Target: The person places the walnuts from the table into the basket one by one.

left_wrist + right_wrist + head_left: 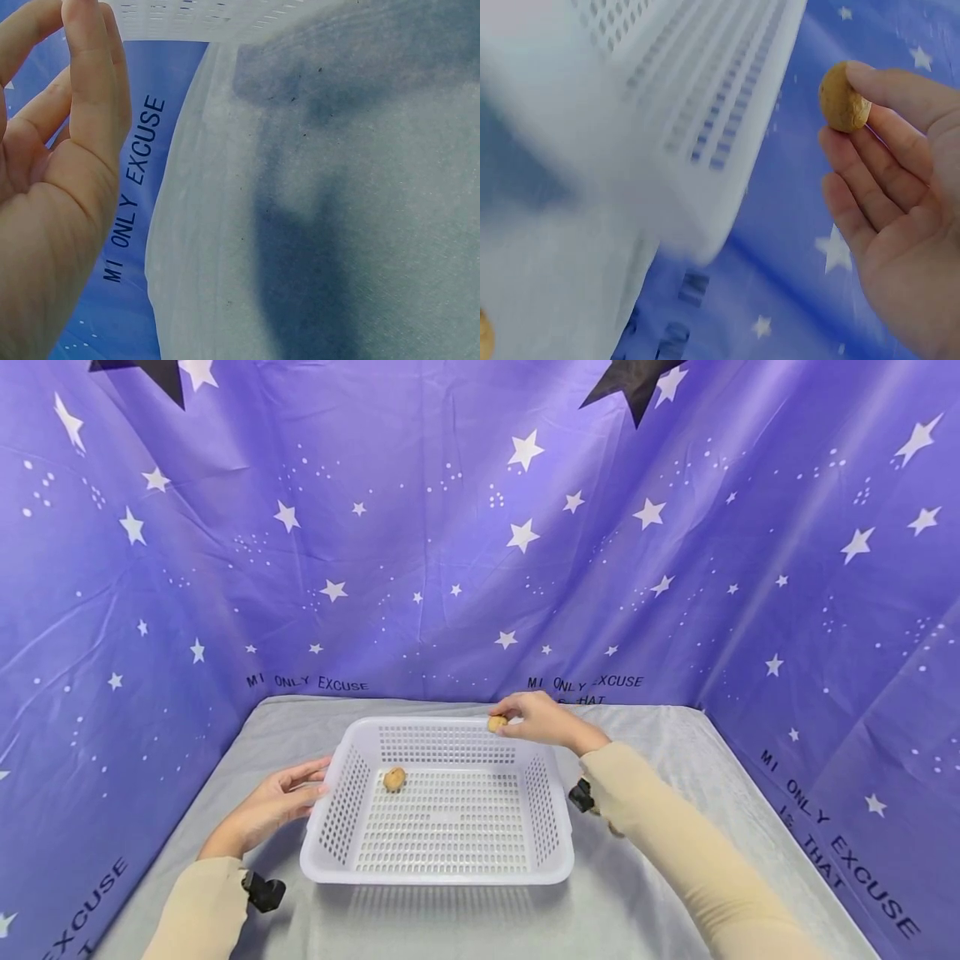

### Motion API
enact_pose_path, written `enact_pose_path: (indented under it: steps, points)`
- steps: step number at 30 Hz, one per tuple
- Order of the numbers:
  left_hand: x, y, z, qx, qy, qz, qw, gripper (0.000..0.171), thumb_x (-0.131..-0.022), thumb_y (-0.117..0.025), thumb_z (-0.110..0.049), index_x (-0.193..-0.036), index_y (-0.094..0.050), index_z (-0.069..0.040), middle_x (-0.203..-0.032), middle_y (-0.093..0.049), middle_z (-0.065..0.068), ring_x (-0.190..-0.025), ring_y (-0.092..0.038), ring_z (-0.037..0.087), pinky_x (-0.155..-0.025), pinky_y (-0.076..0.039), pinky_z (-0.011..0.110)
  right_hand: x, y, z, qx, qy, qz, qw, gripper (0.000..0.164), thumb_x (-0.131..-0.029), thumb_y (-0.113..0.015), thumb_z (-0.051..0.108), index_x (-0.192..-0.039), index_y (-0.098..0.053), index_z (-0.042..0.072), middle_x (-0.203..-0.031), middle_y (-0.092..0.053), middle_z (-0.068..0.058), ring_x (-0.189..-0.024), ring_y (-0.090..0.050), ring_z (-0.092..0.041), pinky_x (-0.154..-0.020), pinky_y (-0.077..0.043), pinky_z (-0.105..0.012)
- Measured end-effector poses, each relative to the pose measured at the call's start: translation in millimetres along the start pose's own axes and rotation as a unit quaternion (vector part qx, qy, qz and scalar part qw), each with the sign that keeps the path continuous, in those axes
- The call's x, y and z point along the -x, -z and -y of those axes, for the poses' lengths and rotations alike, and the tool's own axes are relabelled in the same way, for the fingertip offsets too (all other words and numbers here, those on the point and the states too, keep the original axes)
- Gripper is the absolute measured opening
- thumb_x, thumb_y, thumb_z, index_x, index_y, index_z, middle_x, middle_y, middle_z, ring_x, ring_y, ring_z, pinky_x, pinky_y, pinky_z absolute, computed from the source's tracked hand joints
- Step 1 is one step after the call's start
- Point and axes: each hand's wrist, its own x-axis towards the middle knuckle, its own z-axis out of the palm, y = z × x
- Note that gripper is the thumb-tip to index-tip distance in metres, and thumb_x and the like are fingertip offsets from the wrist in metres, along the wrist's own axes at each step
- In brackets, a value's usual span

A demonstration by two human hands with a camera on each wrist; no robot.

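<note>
My right hand (540,720) pinches a small potato (497,723) between thumb and fingers over the far rim of a white plastic basket (438,878). In the right wrist view, the same potato (843,97) appears round and yellow-brown at the fingertips. Another potato (394,778) lies inside the basket, towards its back left. My left hand (273,802) is at the basket's left side, its extended fingers and thumb right at the outer rim. The left wrist view shows those fingers (94,90) only loosely bent, beneath the basket's slotted wall.
A grey cloth (420,927) covers the table under the basket. Just right of the basket, a brown item (615,831) is mostly hidden behind the right sleeve. A purple curtain with stars (450,527) encloses the back and both sides.
</note>
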Motion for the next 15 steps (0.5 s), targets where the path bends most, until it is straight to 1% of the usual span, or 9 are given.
enact_pose_path:
  steps: [5,9,12,15]
  points:
    - [-0.5,1.2,0.4,-0.001,0.001,-0.001,1.0,0.065,-0.099,-0.064,-0.01,-0.155,-0.031,0.001,-0.144,-0.047,0.024,-0.112,-0.063,0.018,-0.091,-0.055,0.036,-22.3,-23.0,18.1,-0.006,0.014,0.034,0.999,0.036,-0.092,-0.072,0.016,-0.127,-0.068,0.007,-0.121,-0.069,-0.003,-0.107,-0.064,-0.015,-0.095,-0.051,-0.033]
    - [-0.8,1.2,-0.2,-0.002,0.003,-0.003,1.0,0.066,-0.099,-0.064,-0.011,-0.155,-0.032,0.001,-0.144,-0.047,0.023,-0.112,-0.063,0.017,-0.091,-0.055,0.036,-37.3,-46.6,28.8,-0.015,0.031,0.054,0.998,0.036,-0.091,-0.072,0.013,-0.126,-0.068,0.003,-0.119,-0.07,-0.005,-0.104,-0.066,-0.015,-0.095,-0.051,-0.03]
    - [-0.8,1.2,-0.1,-0.002,0.002,-0.001,1.0,0.066,-0.099,-0.064,-0.011,-0.155,-0.031,0.001,-0.144,-0.047,0.023,-0.112,-0.063,0.018,-0.091,-0.055,0.036,-45.4,-68.0,32.5,-0.034,0.02,0.071,0.997,0.036,-0.091,-0.073,0.011,-0.126,-0.068,0.001,-0.118,-0.07,-0.005,-0.102,-0.065,-0.014,-0.094,-0.051,-0.028]
    - [-0.4,1.6,0.9,-0.001,0.0,0.001,1.0,0.065,-0.1,-0.063,-0.01,-0.155,-0.031,0.001,-0.144,-0.046,0.024,-0.112,-0.063,0.018,-0.091,-0.055,0.037,-51.9,-90.6,33.0,-0.055,0.0,0.083,0.995,0.036,-0.091,-0.074,0.011,-0.125,-0.068,0.003,-0.117,-0.069,-0.003,-0.101,-0.064,-0.01,-0.092,-0.05,-0.023]
